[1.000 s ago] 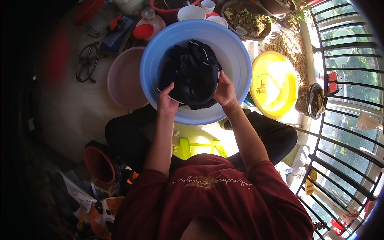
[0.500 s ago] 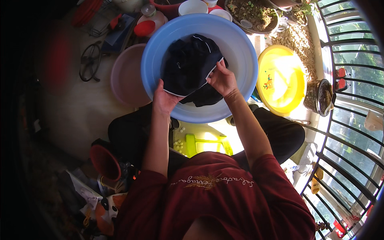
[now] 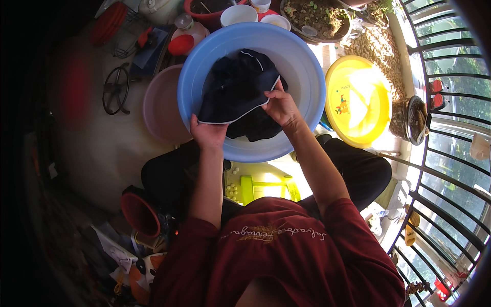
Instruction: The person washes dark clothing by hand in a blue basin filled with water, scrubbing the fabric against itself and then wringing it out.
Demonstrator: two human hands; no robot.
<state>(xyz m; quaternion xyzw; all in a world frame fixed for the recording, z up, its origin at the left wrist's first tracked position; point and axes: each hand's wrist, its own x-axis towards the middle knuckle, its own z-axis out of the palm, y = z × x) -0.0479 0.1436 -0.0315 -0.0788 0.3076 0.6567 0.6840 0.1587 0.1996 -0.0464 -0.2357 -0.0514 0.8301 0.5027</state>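
A dark navy garment (image 3: 232, 94) with thin white piping lies bunched in a large light-blue basin (image 3: 302, 64). My left hand (image 3: 208, 134) grips the garment's piped edge over the near-left rim, its thumb on top of the cloth. Farther along the same edge, my right hand (image 3: 281, 108) pinches the piping between thumb and fingers on the basin's right side. Between both hands the edge runs in a shallow curve, and the cloth is spread fairly flat. More dark fabric sits crumpled beneath it. What lies under the cloth is hidden.
Left of the blue basin stands a pink basin (image 3: 158, 110); to the right is a yellow basin (image 3: 353, 125). A lime-green plastic stool (image 3: 268, 190) sits between my legs. Planters (image 3: 317, 20) stand behind, and black window bars (image 3: 440, 169) line the right side.
My left hand has moved left and slightly nearer, drawing the garment's edge out longer. My right hand keeps its pinch on the piping. The whole view has shifted slightly.
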